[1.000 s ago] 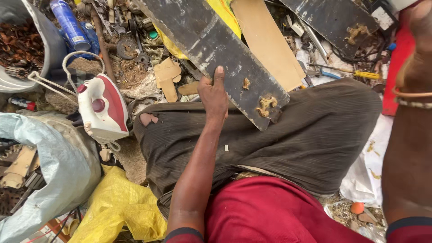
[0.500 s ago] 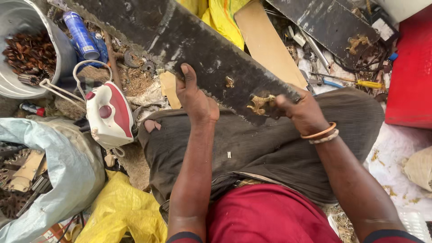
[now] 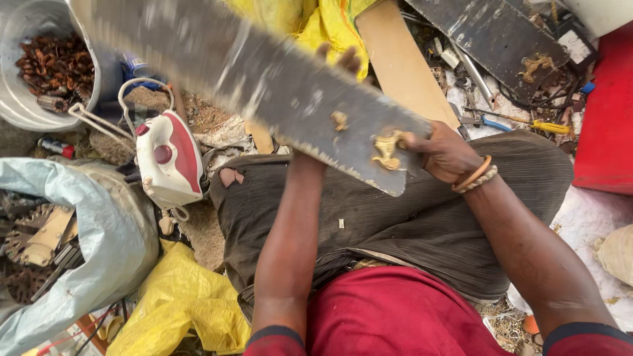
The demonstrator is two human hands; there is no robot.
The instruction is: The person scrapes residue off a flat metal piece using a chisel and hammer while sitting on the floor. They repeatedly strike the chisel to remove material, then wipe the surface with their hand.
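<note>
A long black panel [image 3: 264,86], scuffed and with yellowish foam lumps near its end, is raised and blurred across the top of the head view. My left hand [image 3: 339,59] is under and behind the panel; only its fingertips show past the far edge. My right hand [image 3: 445,155], with bangles on the wrist, grips the panel's near right end. Both arms reach out over my lap in dark trousers [image 3: 409,217].
A white and red clothes iron [image 3: 170,158] lies left of my knee. A grey bucket [image 3: 39,112] of rusty parts stands top left, a pale sack [image 3: 99,237] at left, a yellow bag [image 3: 178,303] below. A second black panel [image 3: 488,33], screwdrivers [image 3: 521,123], a red box [image 3: 606,112] lie right.
The black panel has been lifted off the ground toward me and swung left. My right hand took hold of its end; my left hand slid under it.
</note>
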